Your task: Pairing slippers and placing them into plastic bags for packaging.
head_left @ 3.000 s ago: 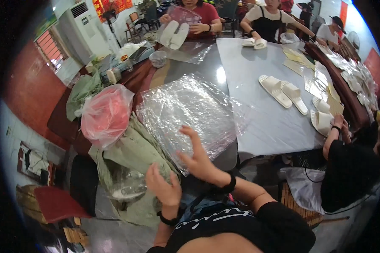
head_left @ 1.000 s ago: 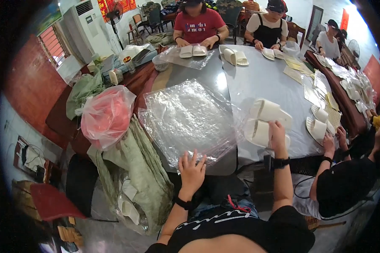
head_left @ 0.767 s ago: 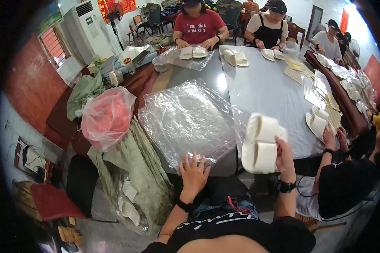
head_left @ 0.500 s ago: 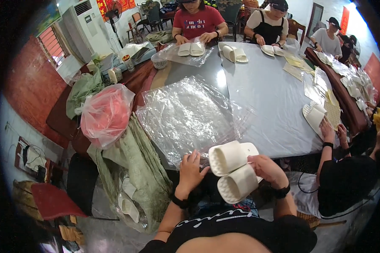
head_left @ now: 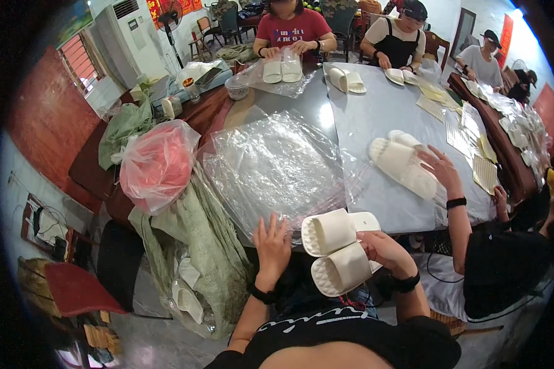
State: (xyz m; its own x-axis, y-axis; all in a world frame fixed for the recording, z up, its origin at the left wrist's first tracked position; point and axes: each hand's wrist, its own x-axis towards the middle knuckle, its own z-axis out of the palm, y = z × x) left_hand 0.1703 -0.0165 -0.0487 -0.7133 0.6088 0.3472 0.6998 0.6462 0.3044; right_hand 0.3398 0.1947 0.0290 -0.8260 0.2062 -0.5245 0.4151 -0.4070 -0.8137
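In my right hand (head_left: 385,249) is a pair of cream slide slippers (head_left: 330,232), gripped together near the heel ends and held over the table's front edge. Their broad straps face up and the toe ends point left. My left hand (head_left: 272,245) lies with fingers spread on the near edge of a stack of clear plastic bags (head_left: 277,169). Nothing is in that hand's grip. The slippers are just right of it, apart from it.
At the right, a co-worker's hand (head_left: 442,169) reaches beside another pair of slippers (head_left: 403,161) on the table. Opposite, people handle more slippers (head_left: 282,69). A pink bundle in plastic (head_left: 157,166) and a green woven sack (head_left: 209,258) stand at my left.
My left hand has flattened and spread over the bags' near edge. The slippers in my right hand shifted only slightly. A co-worker's slippers at the right moved inward across the table.
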